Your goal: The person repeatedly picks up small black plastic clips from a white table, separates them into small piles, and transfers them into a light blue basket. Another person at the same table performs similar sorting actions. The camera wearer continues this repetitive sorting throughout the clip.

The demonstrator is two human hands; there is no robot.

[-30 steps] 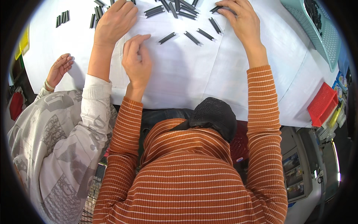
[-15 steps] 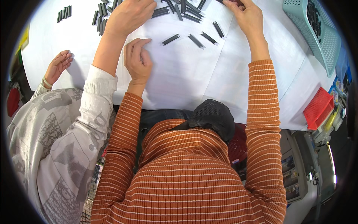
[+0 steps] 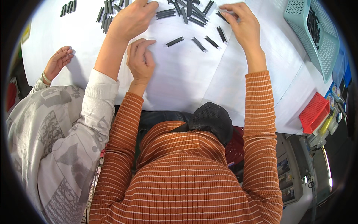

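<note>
Short black plastic channel strips [image 3: 196, 21] lie in a loose heap at the far middle of the white table. Between the thumb and fingers of my right hand [image 3: 244, 24] is one black channel strip [image 3: 220, 15], partly covered by the fingertips. Nearer to me, several separate strips [image 3: 212, 42] lie in a spaced-out row. My left hand [image 3: 141, 63] rests on the table, loosely curled with the index finger stretched out; nothing shows in it. A co-worker's hand [image 3: 132, 18] reaches over beyond it toward the strips, its fingertips partly out of the picture.
The co-worker's other hand [image 3: 59, 61] rests at the left, below a small group of strips [image 3: 68, 8]. A light blue perforated basket [image 3: 304, 33] holding black pieces stands far right. A red basket [image 3: 314, 112] sits at the table's right edge.
My right hand has come nearer to me, bringing the black channel strip toward the separate row. My left hand stays where it was. The whole view has shifted slightly.
</note>
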